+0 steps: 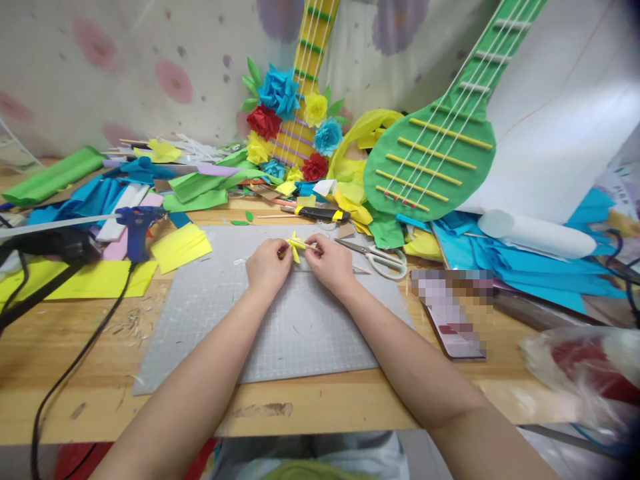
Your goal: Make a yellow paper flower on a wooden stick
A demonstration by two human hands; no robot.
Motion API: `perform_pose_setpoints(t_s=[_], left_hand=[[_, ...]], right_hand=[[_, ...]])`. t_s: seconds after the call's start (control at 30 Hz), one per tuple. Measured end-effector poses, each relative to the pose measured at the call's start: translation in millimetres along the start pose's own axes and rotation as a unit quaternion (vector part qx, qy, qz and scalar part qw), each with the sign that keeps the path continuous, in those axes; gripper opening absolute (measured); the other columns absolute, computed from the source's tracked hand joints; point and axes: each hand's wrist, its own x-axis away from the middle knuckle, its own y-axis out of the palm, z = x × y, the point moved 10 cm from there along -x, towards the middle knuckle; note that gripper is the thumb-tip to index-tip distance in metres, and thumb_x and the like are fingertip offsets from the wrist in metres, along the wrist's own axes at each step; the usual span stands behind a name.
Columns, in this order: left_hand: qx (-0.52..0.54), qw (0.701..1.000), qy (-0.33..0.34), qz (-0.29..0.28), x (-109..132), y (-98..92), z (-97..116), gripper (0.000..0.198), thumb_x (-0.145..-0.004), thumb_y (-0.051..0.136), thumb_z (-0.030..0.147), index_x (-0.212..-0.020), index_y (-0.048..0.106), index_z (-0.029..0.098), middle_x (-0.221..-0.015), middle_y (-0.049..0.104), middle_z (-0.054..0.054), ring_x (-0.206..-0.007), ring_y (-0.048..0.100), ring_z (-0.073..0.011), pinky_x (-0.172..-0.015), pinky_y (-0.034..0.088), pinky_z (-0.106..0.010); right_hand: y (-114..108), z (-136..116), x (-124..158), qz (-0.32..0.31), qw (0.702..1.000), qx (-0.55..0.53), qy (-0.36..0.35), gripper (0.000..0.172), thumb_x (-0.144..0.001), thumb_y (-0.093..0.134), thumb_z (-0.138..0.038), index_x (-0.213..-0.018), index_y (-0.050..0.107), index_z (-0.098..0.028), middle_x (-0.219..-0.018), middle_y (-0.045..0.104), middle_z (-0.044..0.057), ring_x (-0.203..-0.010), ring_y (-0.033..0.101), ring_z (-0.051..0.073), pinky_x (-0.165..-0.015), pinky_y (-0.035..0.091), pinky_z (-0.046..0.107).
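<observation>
Above the far part of the grey cutting mat (pixel 215 320), both hands meet around a small yellow paper flower (pixel 295 248) with several narrow petals. My left hand (pixel 269 265) pinches it from the left side. On the right, my right hand (pixel 331 263) is closed on what looks like a thin pale stick (pixel 309 245) reaching into the flower. My fingertips partly hide both pieces. Scissors (pixel 387 261) with white handles lie just right of my right hand, and a black and yellow utility knife (pixel 320 214) lies beyond the hands.
A blue glue gun (pixel 137 230) with its black cord stands left, near yellow paper (pixel 183 248). Behind are a flower-covered yellow paper instrument (pixel 295 143) and a green one (pixel 430 163). A phone (pixel 453 320), blue paper (pixel 525 257) and a white roll (pixel 540 233) lie right.
</observation>
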Motion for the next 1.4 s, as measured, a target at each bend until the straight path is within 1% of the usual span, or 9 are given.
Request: perform_pose_setpoints(t_s=[0.17,0.33,0.47,0.57,0.73,0.93,1.07,1.17,1.4], left_hand=[[-0.008,0.999,0.038,0.009,-0.2,-0.9,7.8,0.021,-0.082,0.047,0.032,-0.087,0.065,0.024,-0.085,0.065,0.0,-0.075,0.057,-0.0142,-0.061,0.036,-0.026],[-0.015,0.999,0.032,0.019,-0.3,-3.1,8.7,0.02,-0.081,0.047,0.031,-0.08,0.064,0.022,-0.079,0.064,0.0,-0.072,0.057,-0.0143,-0.06,0.035,-0.026],[-0.025,0.998,0.041,0.034,0.9,-7.4,12.4,0.019,-0.081,0.046,0.029,-0.078,0.062,0.02,-0.079,0.063,-0.002,-0.075,0.056,-0.0154,-0.062,0.035,-0.027],[-0.026,0.998,0.047,0.04,2.1,-10.5,14.9,0.02,-0.083,0.044,0.029,-0.079,0.061,0.02,-0.082,0.063,-0.003,-0.078,0.056,-0.016,-0.064,0.036,-0.027],[-0.027,0.999,0.044,0.02,2.8,-7.8,15.1,0.019,-0.083,0.045,0.029,-0.085,0.061,0.021,-0.089,0.065,-0.003,-0.084,0.058,-0.0166,-0.068,0.038,-0.027],[-0.023,0.999,0.026,0.006,4.0,-5.8,12.0,0.017,-0.08,0.049,0.029,-0.09,0.062,0.022,-0.089,0.065,-0.002,-0.081,0.059,-0.016,-0.065,0.037,-0.026],[-0.048,0.998,0.031,-0.006,6.2,-4.7,11.6,0.019,-0.081,0.048,0.032,-0.087,0.063,0.022,-0.087,0.065,-0.002,-0.079,0.059,-0.0166,-0.061,0.036,-0.027],[-0.055,0.998,0.036,-0.016,6.7,-3.2,10.9,0.022,-0.083,0.045,0.03,-0.084,0.065,0.021,-0.086,0.066,-0.003,-0.079,0.059,-0.0166,-0.064,0.038,-0.027],[-0.022,0.999,0.028,-0.029,5.2,-1.1,8.2,0.024,-0.082,0.047,0.034,-0.087,0.067,0.023,-0.087,0.067,-0.003,-0.08,0.06,-0.0167,-0.067,0.041,-0.027]], right_hand=[[2.1,1.6,-0.1,-0.009,1.0,0.008,0.006,0.021,-0.073,0.048,-0.03,-0.087,0.063,-0.027,-0.064,0.063,-0.004,-0.062,0.057,0.014,-0.056,0.032,0.023],[1.6,1.3,0.2,-0.011,1.0,0.011,0.012,0.022,-0.073,0.048,-0.029,-0.088,0.064,-0.027,-0.065,0.064,-0.004,-0.063,0.057,0.014,-0.057,0.032,0.023],[0.5,-0.1,1.1,-0.008,1.0,0.017,0.01,0.022,-0.074,0.048,-0.03,-0.089,0.064,-0.027,-0.065,0.064,-0.004,-0.062,0.057,0.013,-0.057,0.032,0.023],[-0.2,-1.2,2.4,-0.006,1.0,0.013,0.008,0.022,-0.075,0.049,-0.035,-0.09,0.063,-0.028,-0.065,0.064,-0.004,-0.061,0.057,0.012,-0.056,0.032,0.022],[7.9,-1.3,3.2,-0.039,0.998,0.043,0.015,0.026,-0.075,0.05,-0.047,-0.085,0.064,-0.027,-0.068,0.066,-0.003,-0.065,0.059,0.014,-0.057,0.034,0.023],[15.4,0.3,1.9,-0.07,0.992,0.097,0.028,0.021,-0.076,0.051,-0.04,-0.086,0.065,-0.028,-0.075,0.069,0.0,-0.072,0.061,0.017,-0.06,0.035,0.025],[13.6,1.3,0.8,-0.064,0.993,0.098,0.031,0.019,-0.076,0.05,-0.036,-0.085,0.064,-0.028,-0.075,0.069,0.0,-0.073,0.061,0.018,-0.059,0.034,0.026],[13.0,1.8,0.0,-0.054,0.993,0.1,0.024,0.018,-0.076,0.05,-0.036,-0.084,0.064,-0.028,-0.074,0.068,-0.001,-0.07,0.061,0.017,-0.058,0.033,0.025],[12.0,7.5,-2.7,-0.035,0.994,0.099,0.026,0.023,-0.08,0.046,-0.039,-0.087,0.064,-0.027,-0.072,0.068,-0.001,-0.067,0.059,0.016,-0.056,0.031,0.024]])
